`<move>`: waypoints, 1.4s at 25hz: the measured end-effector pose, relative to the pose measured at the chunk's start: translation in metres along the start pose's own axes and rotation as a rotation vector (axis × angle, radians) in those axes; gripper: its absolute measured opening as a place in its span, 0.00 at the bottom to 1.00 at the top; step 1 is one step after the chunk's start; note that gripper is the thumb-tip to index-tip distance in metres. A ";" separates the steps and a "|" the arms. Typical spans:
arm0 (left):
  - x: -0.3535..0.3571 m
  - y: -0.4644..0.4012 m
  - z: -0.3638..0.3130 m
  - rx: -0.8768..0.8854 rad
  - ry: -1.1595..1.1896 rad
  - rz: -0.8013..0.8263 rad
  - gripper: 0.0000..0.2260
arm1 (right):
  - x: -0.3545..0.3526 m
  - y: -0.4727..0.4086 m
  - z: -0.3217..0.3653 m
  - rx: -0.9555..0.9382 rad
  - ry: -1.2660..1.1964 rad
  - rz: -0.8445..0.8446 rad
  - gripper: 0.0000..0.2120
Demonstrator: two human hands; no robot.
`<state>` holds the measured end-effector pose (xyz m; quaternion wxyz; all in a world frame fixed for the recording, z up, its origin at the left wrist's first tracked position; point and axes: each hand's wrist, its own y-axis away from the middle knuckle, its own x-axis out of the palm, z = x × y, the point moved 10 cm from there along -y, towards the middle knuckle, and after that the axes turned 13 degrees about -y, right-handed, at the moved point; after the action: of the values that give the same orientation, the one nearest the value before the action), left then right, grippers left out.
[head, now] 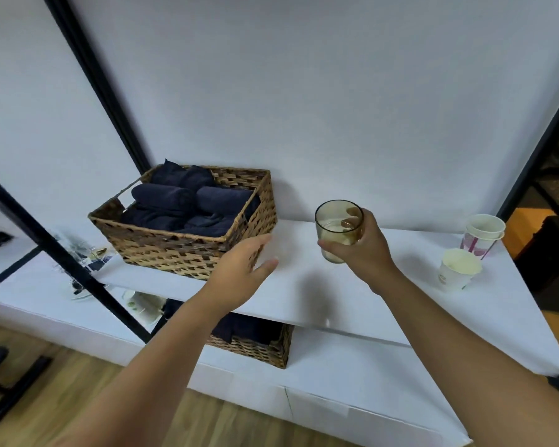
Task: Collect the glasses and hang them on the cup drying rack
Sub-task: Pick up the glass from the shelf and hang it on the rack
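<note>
While no drying rack shows anywhere in view, the task looks barely begun.
Glass: an amber glass [339, 230] is lifted just above the white shelf [304, 285].
Right hand: the right hand [365, 250] wraps fingers and thumb round it.
Left hand: the left hand [242, 272] hovers empty, fingers relaxed, beside the wicker basket [188, 250].
Left: carrying and hanging; other glasses cannot be told.
Nearby: paper cups [471, 250] stand apart.
</note>
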<state>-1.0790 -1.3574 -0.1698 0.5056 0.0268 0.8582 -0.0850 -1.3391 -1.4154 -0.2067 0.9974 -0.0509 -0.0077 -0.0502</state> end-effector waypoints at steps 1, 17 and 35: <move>-0.018 0.008 0.005 -0.006 0.012 -0.025 0.25 | 0.014 0.007 0.018 -0.030 -0.008 0.019 0.38; -0.262 0.244 0.200 -0.111 -0.092 -0.253 0.28 | 0.352 0.219 0.145 -0.154 -0.117 0.315 0.35; -0.409 0.454 0.427 -0.484 -0.120 -0.420 0.28 | 0.677 0.331 0.128 -0.108 -0.178 0.667 0.37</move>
<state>-0.4514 -0.9685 -0.0692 0.5184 -0.2769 0.8088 0.0176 -0.6340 -1.1423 -0.0984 0.9502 -0.1075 -0.0746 0.2827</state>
